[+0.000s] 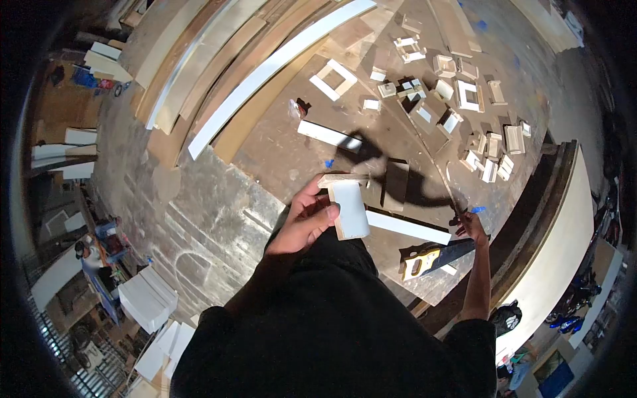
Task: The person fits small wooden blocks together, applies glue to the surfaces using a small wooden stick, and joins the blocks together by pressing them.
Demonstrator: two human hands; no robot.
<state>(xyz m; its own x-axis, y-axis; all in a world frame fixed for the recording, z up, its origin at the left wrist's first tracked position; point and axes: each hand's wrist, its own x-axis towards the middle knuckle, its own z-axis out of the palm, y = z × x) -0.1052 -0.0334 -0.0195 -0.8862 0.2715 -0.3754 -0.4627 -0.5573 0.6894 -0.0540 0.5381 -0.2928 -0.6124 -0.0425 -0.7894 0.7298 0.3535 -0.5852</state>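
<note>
My left hand (306, 225) grips a small L-shaped wooden assembly (350, 211), thumb on its white-faced panel and a bare wood piece across the top. Out to the right, my right hand (472, 227) is held with its fingers bent together; whatever they hold, if anything, is too small to make out. A handsaw (424, 262) with a yellow and black handle lies just below that hand, its dark blade pointing right. Between the two hands runs a narrow white-faced strip (408, 227) on the worktable.
Long boards (279, 73) lie along the table's far left. Several small wooden frames and box pieces (468, 96) are scattered at the far right. Another white strip (318, 133) lies ahead. A large curved white panel (557, 245) flanks the right side. White blocks (149, 298) stand at lower left.
</note>
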